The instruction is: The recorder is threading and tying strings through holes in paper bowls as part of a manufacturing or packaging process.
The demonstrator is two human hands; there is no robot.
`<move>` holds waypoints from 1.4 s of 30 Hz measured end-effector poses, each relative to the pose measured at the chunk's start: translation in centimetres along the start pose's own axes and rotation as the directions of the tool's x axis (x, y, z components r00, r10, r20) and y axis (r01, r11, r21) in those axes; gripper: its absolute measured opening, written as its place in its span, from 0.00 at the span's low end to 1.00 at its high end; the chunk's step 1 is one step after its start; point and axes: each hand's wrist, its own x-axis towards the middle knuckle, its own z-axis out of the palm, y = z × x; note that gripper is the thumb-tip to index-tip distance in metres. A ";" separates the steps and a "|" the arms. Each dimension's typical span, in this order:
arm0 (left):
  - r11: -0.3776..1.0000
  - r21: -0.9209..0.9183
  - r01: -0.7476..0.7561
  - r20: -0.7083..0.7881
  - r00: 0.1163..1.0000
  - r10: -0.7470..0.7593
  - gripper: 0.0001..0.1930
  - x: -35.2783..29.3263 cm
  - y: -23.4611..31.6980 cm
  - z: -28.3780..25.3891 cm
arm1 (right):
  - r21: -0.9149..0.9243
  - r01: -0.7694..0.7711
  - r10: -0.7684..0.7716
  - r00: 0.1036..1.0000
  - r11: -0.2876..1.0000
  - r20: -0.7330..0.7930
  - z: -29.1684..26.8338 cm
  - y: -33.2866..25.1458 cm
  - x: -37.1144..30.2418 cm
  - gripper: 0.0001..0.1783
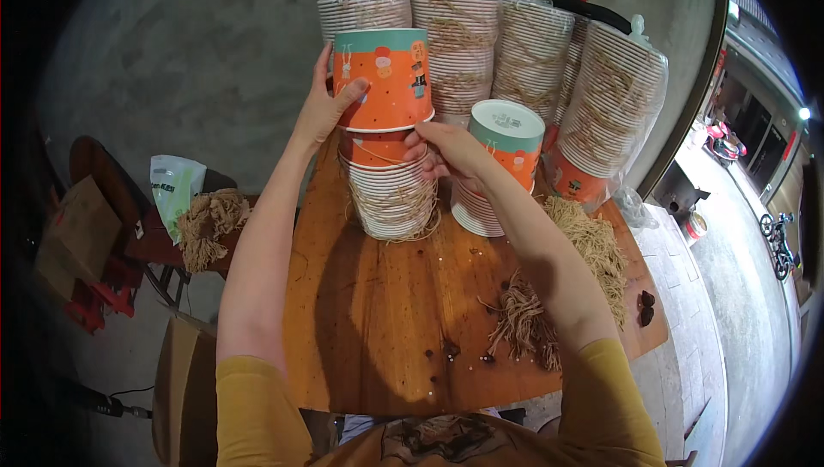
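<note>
An orange paper tub (386, 81) with a teal band is upside down, its white rim lowest, over a stack of nested paper tubs (390, 201). My left hand (326, 102) grips its left side, thumb across the front. Just below the rim, on the right, my right hand (442, 154) is closed with fingertips together. A thin strand of twine (378, 160) curves across the stack's top tub to those fingers. More twine hangs between the stack's rims. A shorter inverted stack of tubs (508, 145) stands behind my right wrist, partly covered by my forearm.
Tall plastic-wrapped tub stacks (455, 46) line the far edge of the wooden table (378, 321). Bundles of loose twine (592, 248) lie at the right, partly under my forearm. Left of the table, more twine (210, 222) sits beside a white-green bag (174, 188). A cardboard box (184, 390) stands lower left.
</note>
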 end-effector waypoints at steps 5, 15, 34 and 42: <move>0.999 0.014 -0.043 0.012 0.999 0.043 0.53 -2.8 -2.9 -0.2 | -0.344 0.016 0.025 0.993 0.939 0.113 -0.8 1.8 -2.6 0.19; 0.993 0.113 0.029 0.001 1.000 -0.030 0.38 -7.9 -6.9 -1.1 | -0.989 0.148 -0.828 0.558 0.024 0.063 -6.9 -2.5 -4.5 0.27; 0.939 0.341 -0.040 -0.300 0.942 0.149 0.14 -18.2 -6.0 3.9 | -0.984 0.080 -0.653 0.756 0.159 -0.044 -10.1 -4.0 -3.5 0.30; 0.940 0.339 -0.037 -0.265 0.955 0.133 0.11 -19.5 -5.6 5.3 | -0.986 0.111 -0.624 0.781 0.123 0.011 -9.7 -7.5 -4.5 0.31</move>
